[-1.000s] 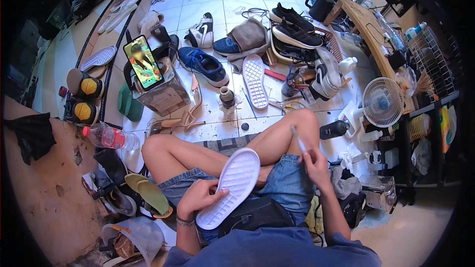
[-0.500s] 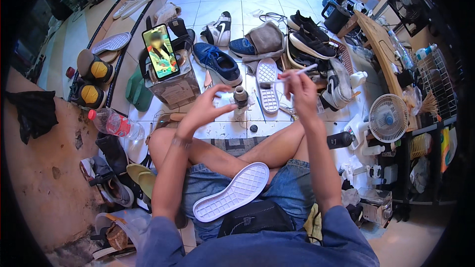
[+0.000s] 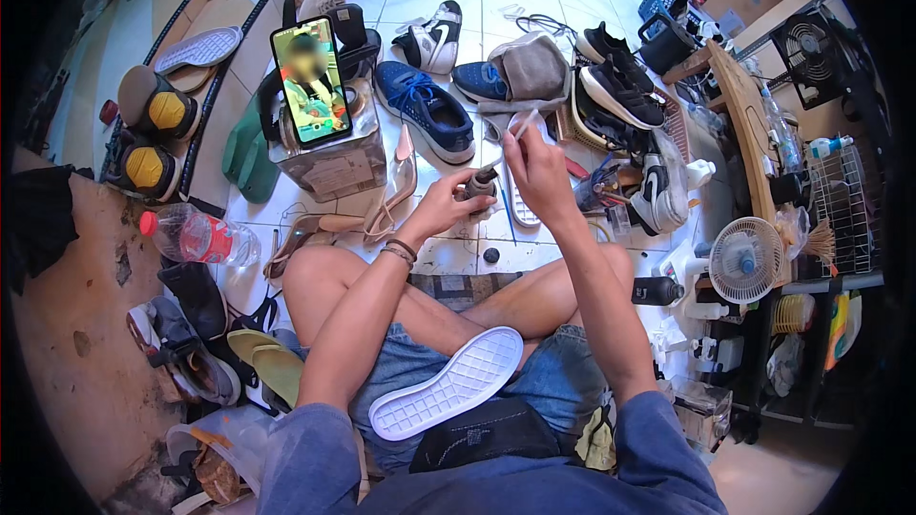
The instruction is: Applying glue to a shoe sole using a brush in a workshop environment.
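Observation:
My left hand [image 3: 447, 205] is closed around a small bottle [image 3: 479, 189] with a dark neck, standing on the tiles and leaning slightly. Just right of it, my right hand [image 3: 539, 172] pinches a thin white stick-like tool [image 3: 521, 122]; its working end cannot be made out. A white shoe sole [image 3: 447, 383] with a grid pattern lies slanted across my lap. Another white sole [image 3: 521, 207] rests on the floor, mostly hidden behind my right hand. A small round black cap [image 3: 491, 255] sits on the tiles in front of the bottle.
A phone [image 3: 311, 81] stands propped on a metal box [image 3: 334, 160]. Around it are a blue shoe [image 3: 420, 110], black shoes [image 3: 620, 86] and green sandals [image 3: 256, 157]. A plastic bottle [image 3: 202, 236] lies left; a black bottle [image 3: 656, 291] and a fan [image 3: 747, 260] are right.
My left hand has gone from open beside the bottle to closed around it, and the bottle now leans. My right hand has moved left with the white tool, closer to the bottle.

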The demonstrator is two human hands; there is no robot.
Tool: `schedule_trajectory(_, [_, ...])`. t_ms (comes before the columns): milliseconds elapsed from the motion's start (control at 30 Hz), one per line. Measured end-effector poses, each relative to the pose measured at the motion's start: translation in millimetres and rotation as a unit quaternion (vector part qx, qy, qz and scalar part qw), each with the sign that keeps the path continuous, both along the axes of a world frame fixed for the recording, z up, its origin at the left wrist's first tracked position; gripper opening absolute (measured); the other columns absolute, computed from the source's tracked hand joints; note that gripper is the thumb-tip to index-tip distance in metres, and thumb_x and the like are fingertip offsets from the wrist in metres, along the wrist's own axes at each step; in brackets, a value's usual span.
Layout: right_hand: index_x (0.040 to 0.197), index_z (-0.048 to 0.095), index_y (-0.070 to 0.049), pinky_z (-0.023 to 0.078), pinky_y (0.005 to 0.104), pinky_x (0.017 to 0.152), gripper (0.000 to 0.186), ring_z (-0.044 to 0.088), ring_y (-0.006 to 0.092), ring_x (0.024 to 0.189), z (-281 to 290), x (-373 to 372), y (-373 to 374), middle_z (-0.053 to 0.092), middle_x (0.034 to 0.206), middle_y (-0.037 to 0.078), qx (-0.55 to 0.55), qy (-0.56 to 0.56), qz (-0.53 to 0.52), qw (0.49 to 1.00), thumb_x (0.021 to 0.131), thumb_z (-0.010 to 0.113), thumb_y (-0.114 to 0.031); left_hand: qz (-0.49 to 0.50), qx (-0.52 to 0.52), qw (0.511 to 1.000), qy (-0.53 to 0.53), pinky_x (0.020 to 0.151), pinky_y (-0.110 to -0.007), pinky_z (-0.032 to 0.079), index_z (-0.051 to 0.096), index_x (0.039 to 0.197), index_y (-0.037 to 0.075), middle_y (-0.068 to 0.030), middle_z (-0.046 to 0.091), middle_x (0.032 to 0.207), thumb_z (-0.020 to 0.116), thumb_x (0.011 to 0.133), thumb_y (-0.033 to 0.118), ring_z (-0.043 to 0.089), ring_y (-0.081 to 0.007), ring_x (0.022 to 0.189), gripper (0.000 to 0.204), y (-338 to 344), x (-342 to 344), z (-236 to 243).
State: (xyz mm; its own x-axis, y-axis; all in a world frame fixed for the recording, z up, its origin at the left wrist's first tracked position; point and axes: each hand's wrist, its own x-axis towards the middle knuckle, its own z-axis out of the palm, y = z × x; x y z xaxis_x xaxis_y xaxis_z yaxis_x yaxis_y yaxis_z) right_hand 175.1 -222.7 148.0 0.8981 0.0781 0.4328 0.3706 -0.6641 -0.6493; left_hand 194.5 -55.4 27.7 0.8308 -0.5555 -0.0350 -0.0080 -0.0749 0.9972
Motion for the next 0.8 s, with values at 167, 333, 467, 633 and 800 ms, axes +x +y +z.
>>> schedule_trajectory(167, [0.095, 0.051, 0.000, 0.043, 0.0498, 0.055, 0.017, 0.061, 0.0430, 0.063, 2.1, 9.2, 4.3, 0.060, 0.065, 0.023, -0.043, -0.009, 0.019, 0.999, 0.098, 0.057, -0.016, -0.009, -0.013, 1.000, -0.007, 0.091, -0.030, 0.048, 0.061, 0.127, 0.003, -0.0055, 0.069, 0.113, 0.079, 0.084, 0.032, 0.062, -0.0127, 0.099, 0.054, 2.3, 1.0, -3.2])
schedule_trajectory(333, [0.096, 0.052, -0.001, 0.042, 0.0498, 0.054, 0.019, 0.060, 0.0445, 0.062, 6.9, 14.0, -2.3, 0.059, 0.064, 0.024, -0.005, 0.063, -0.007, 0.998, 0.099, 0.056, -0.018, -0.013, -0.005, 1.000, 0.018, 0.088, -0.030, 0.048, 0.063, 0.125, 0.004, -0.0041, 0.069, 0.111, 0.080, 0.083, 0.029, 0.062, -0.0124, 0.096, 0.052, 4.2, 3.2, -3.1])
schedule_trajectory(467, [0.093, 0.050, 0.000, 0.043, 0.0514, 0.054, 0.023, 0.060, 0.0452, 0.061, -18.5, 12.1, 8.1, 0.059, 0.063, 0.023, -0.076, 0.011, 0.006, 0.997, 0.099, 0.057, -0.022, -0.010, -0.015, 1.000, 0.001, 0.085, -0.030, 0.048, 0.062, 0.126, 0.004, -0.0032, 0.069, 0.110, 0.080, 0.083, 0.026, 0.060, -0.0113, 0.093, 0.052, 2.7, -1.1, -0.9])
schedule_trajectory(633, [0.092, 0.050, 0.001, 0.045, 0.0524, 0.062, 0.027, 0.059, 0.0474, 0.070, -44.7, 9.3, 23.1, 0.061, 0.072, 0.026, -0.103, 0.028, 0.058, 0.993, 0.098, 0.057, -0.024, -0.003, -0.008, 1.000, -0.014, 0.083, -0.030, 0.050, 0.061, 0.127, 0.005, -0.0046, 0.069, 0.110, 0.081, 0.082, 0.025, 0.063, -0.0135, 0.092, 0.054, 2.6, 0.3, -7.6])
schedule_trajectory(800, [0.091, 0.051, 0.001, 0.042, 0.0526, 0.062, 0.023, 0.057, 0.0485, 0.071, -17.9, 8.0, 12.7, 0.060, 0.073, 0.027, -0.066, 0.074, 0.017, 0.995, 0.099, 0.055, -0.021, -0.019, -0.019, 0.999, 0.020, 0.089, -0.031, 0.048, 0.058, 0.130, 0.005, -0.0045, 0.067, 0.113, 0.079, 0.085, 0.028, 0.061, -0.0131, 0.099, 0.056, 2.0, -1.9, -2.9])
